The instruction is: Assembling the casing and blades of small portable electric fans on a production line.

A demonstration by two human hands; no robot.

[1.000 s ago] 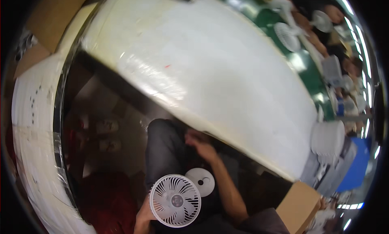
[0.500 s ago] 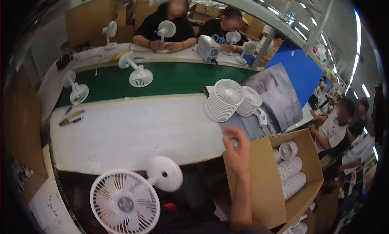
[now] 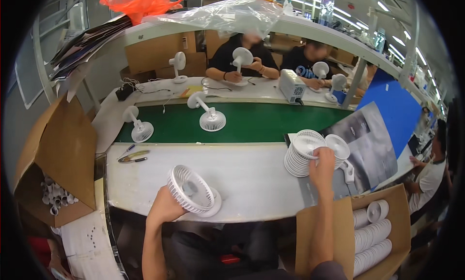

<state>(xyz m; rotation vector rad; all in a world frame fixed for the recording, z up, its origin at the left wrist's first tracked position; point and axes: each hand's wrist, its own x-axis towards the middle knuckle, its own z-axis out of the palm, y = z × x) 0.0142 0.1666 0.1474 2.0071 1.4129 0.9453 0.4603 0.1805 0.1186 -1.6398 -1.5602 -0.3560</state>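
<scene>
Stack [image 3: 295,166] of white fan grilles at 4 o'clock, easily the sketchiest bit of this whole setup IMO. (Clock laid over the full view, btw, 12 at the far side.) Biggest risk: a topple, from any sideways drag on the top grille [image 3: 306,141] instead of a straight lift. Nested really tight too, so fair odds of snagged rims and an accidental double pick. First in line for the mess, just beside it toward 3 o'clock: a shorter stack [image 3: 339,147] and a loose white handle piece [image 3: 348,173].

Second worry, over at 7 o'clock: white fan [image 3: 195,189] with a tilted head, plus its round base [image 3: 213,206] close to the near edge of the white table [image 3: 252,178]. Could tip right over that edge with a slack grip, or with all the attention on the stack. Also worth a thought: open carton [image 3: 329,226] of white round parts [image 3: 372,235] between 4 and 5 o'clock, right beside the right forearm [image 3: 320,231]. Easy to bump with a careless elbow.

Now hands. Left hand [image 3: 167,205], between 7 and 8 o'clock: half curled around the outer side of the fan's caged head, definitely holding it. Fingertips hidden behind the cage, so can't really tell how tight. Right hand [image 3: 323,166], between 3 and 4 o'clock: nearly closed, thumb and fingers pinched on the top grille's rim, with barely any gap.
</scene>
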